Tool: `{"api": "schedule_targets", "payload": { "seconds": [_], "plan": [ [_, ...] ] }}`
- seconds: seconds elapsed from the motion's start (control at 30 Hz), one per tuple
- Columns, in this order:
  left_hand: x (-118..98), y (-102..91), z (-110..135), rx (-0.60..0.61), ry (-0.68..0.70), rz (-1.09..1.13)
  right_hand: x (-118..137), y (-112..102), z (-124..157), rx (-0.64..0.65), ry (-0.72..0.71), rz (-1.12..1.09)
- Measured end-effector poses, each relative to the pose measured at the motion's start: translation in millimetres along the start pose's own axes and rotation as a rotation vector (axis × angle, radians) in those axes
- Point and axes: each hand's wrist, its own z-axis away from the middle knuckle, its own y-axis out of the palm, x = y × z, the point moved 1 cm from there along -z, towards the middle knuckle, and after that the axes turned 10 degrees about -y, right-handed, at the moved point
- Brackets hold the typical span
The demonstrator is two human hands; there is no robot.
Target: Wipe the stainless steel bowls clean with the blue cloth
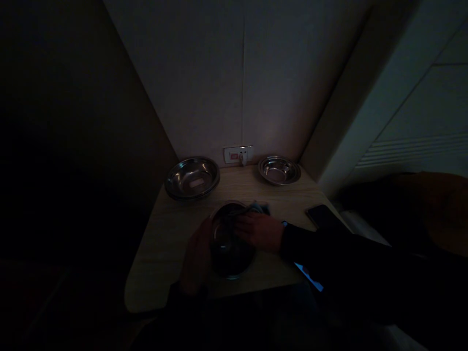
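Note:
In the dim light a dark metal bowl (230, 256) stands near the front of the small wooden table. My left hand (196, 253) grips the bowl at its left side, the fingers along the rim. Over the right part of the bowl, my right hand (259, 231) presses a bluish cloth (258, 207) against the inside. The cloth's end sticks out above the fingers, and part of it is lost in shadow.
Shiny steel bowls (193, 178) sit nested at the back left, and smaller steel bowls (280, 170) at the back right. A wall socket (237, 154) with a plug is between them. A dark phone (323, 215) lies on the right; a lit screen (309, 278) shows beneath my right arm.

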Motion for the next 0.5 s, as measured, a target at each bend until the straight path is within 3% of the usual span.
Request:
{"api": "schedule_targets", "payload": {
  "seconds": [0.13,0.23,0.3,0.4,0.5],
  "plan": [
    [11.8,-3.9,-1.1,-0.153,-0.055,0.013,40.7,2.3,-2.9,-0.03,0.324,-0.349],
    [27.9,-5.6,-4.8,-0.238,-0.155,0.145,62.5,6.4,-23.6,-0.258,0.513,-0.802],
    [36.2,-4.7,-7.3,-0.218,-0.239,0.295,65.1,12.2,-39.8,-0.435,0.597,-1.016],
    [41.7,-1.3,-9.2,-0.131,-0.369,0.488,52.9,18.0,-56.1,-0.536,0.61,-0.878],
    [43.4,1.3,-10.2,-0.116,-0.377,0.526,34.5,13.4,-58.7,-0.4,0.458,-0.478]
  ]
}}
